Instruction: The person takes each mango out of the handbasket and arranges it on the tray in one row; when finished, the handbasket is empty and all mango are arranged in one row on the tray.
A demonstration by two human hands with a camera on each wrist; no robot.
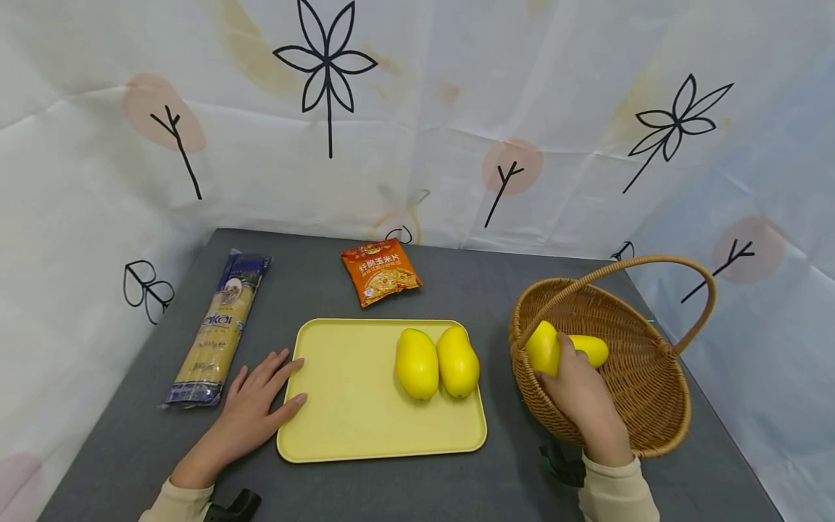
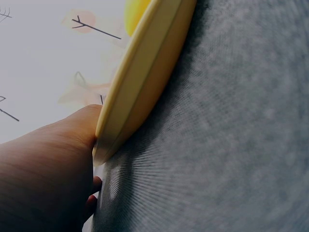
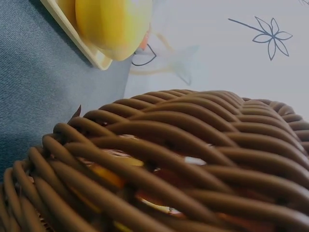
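Note:
My right hand [image 1: 583,391] reaches into a brown wicker basket [image 1: 659,406] and grips a yellow mango [image 1: 543,348] near its left wall. A second mango [image 1: 590,349] lies beside it in the basket. In the right wrist view the woven wall [image 3: 193,130] hides the hand. My left hand [image 1: 257,402] rests at the left rim of a yellow tray [image 1: 346,391], fingers spread, fingertips on its edge. Two mangoes stand side by side on the tray's right part, a left one [image 1: 417,365] and a right one [image 1: 459,362].
A long pack of noodles [image 1: 218,330] lies on the grey table [image 1: 313,272] at the left. Behind the tray is an orange snack bag [image 1: 381,272]. The basket's tall handle [image 1: 707,290] arches over its opening. A patterned white cloth [image 1: 417,87] hangs around the table.

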